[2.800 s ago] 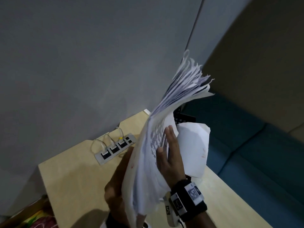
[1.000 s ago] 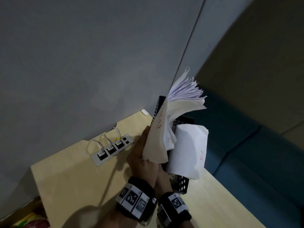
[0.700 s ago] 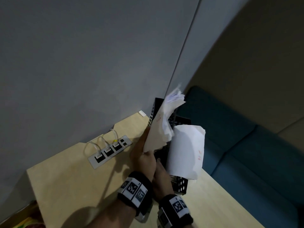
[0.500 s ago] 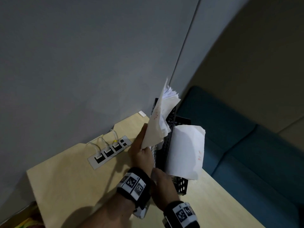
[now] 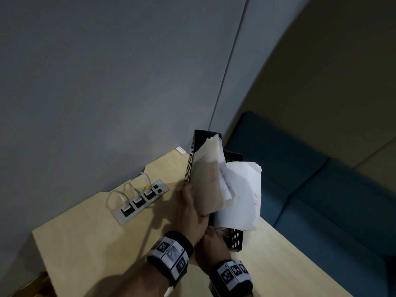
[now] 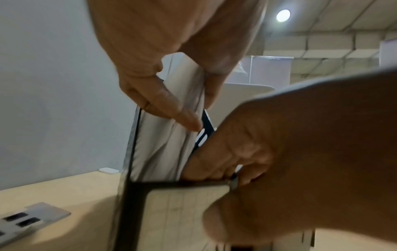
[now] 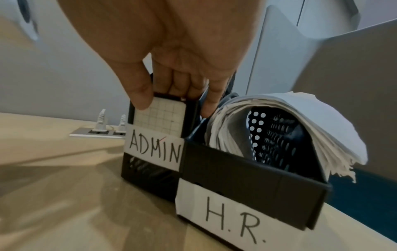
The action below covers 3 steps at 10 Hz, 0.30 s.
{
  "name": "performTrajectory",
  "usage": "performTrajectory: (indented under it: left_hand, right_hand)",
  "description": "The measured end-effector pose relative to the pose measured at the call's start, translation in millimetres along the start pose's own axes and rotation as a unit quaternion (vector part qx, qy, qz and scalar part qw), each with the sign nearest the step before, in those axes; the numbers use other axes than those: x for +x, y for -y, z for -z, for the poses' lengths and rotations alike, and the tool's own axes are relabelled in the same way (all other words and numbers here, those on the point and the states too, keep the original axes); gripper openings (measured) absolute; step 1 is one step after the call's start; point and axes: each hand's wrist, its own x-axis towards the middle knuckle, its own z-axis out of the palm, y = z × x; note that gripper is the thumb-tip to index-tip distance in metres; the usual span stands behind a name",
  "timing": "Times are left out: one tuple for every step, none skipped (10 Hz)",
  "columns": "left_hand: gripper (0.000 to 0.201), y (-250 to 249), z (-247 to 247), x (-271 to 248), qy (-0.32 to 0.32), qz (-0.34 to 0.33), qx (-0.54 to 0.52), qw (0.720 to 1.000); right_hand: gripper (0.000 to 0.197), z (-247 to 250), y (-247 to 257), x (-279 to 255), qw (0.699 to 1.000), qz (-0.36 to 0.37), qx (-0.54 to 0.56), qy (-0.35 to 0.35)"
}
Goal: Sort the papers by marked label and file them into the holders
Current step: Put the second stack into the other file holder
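Note:
Two black perforated holders stand side by side at the table's far corner. The left one, the ADMIN holder (image 7: pixel 154 147) (image 5: pixel 190 163), has a paper stack (image 5: pixel 206 181) (image 6: pixel 163 141) standing in it. My left hand (image 5: pixel 189 207) (image 6: pixel 199 113) pinches that stack between thumb and fingers from its left side. My right hand (image 5: pixel 212 235) (image 7: pixel 174 101) grips the ADMIN holder's front rim, thumb on a gridded card, fingers curled inside. The H.R. holder (image 7: pixel 232 219) (image 5: pixel 235 241) on the right holds a thick white sheaf (image 7: pixel 300 122) (image 5: pixel 242 194) that curls over its side.
A silver power strip (image 5: pixel 141 202) with plugged white cables lies on the light wooden table (image 5: pixel 96 243) to the left of the holders. A grey wall stands close behind. A blue sofa (image 5: pixel 321 200) lies beyond the table's right edge.
The stack, earlier held high and fanned out by both hands, has sunk down into the ADMIN holder. My right hand left the papers and took hold of the holder's front rim.

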Motion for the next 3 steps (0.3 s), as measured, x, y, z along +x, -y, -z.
performTrajectory:
  left_hand:
    - [0.073,7,0,-7,0.052,0.007,0.061,0.997]
    - [0.071,7,-1,-13,0.048,0.011,0.077,0.996]
    - [0.074,13,1,-26,-0.007,0.000,0.028,1.000]
  right_hand:
    - [0.042,-9,-5,-8,1.000,0.012,0.013,0.023]
    - [0.043,11,-5,-23,0.997,0.022,0.063,0.032]
    - [0.042,41,-4,-47,0.992,0.017,0.127,0.024]
